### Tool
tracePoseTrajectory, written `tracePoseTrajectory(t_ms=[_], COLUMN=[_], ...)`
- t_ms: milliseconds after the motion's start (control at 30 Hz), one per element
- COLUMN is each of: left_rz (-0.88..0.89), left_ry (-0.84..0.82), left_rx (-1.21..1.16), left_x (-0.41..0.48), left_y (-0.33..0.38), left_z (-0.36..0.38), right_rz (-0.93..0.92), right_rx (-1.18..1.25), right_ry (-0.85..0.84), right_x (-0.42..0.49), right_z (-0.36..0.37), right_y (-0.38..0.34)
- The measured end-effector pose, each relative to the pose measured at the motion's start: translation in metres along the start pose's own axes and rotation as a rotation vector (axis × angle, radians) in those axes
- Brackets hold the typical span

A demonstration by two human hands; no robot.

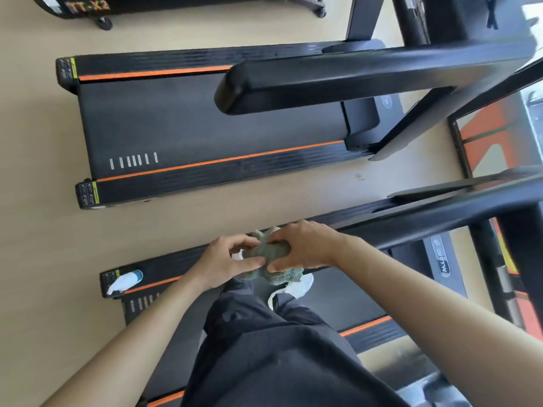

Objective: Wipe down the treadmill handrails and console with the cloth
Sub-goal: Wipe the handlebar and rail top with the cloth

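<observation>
A crumpled grey-green cloth (271,258) is bunched between both hands at the picture's middle. My left hand (227,262) pinches its left side with thumb and fingers. My right hand (305,246) grips its top and right side. The hands hover at the near end of a black handrail (440,217) that runs off to the right on the treadmill I stand on. Its belt (338,304) lies under my dark trousers and white shoe. The console is mostly out of frame at the right edge.
A second black treadmill (205,127) with orange stripes lies parallel above, its thick handrail (352,80) overhanging the belt. A white and blue spray bottle (125,282) lies on the near treadmill's back left corner. Beige floor separates the two machines.
</observation>
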State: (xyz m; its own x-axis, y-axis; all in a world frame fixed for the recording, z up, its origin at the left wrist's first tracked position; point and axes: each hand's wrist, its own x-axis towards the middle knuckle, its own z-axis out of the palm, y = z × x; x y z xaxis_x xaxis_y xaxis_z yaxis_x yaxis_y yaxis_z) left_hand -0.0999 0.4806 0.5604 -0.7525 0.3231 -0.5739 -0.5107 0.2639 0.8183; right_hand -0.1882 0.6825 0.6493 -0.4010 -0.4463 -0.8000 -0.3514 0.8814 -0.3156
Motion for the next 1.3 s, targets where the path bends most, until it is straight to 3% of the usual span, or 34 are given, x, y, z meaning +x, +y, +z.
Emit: tracePoseTrajectory(t_ms=[200,400,600,833,1067,1300], left_rz=[0.125,0.284,0.503,0.722,0.797,0.745], left_ry=[0.050,0.093,0.102,0.058,0.187,0.078], left_rx=[0.077,0.291,0.596,0.851,1.025,1.231], left_x=[-0.004,0.002,0.013,0.029,0.011,-0.005], left_y=[0.019,0.050,0.074,0.098,0.107,0.106], left_z=[0.012,0.037,0.065,0.089,0.098,0.096], right_rz=[-0.028,0.006,0.224,0.387,0.170,0.066], right_rx=[-0.186,-0.130,0.026,0.599,1.507,1.971], right_ry=[0.342,0.774,1.061,1.269,1.223,1.209], right_x=[-0.023,-0.056,-0.085,-0.074,-0.074,-0.057], right_z=[0.035,0.071,0.114,0.163,0.170,0.169], right_y=[0.015,0.042,0.061,0.045,0.030,0.008])
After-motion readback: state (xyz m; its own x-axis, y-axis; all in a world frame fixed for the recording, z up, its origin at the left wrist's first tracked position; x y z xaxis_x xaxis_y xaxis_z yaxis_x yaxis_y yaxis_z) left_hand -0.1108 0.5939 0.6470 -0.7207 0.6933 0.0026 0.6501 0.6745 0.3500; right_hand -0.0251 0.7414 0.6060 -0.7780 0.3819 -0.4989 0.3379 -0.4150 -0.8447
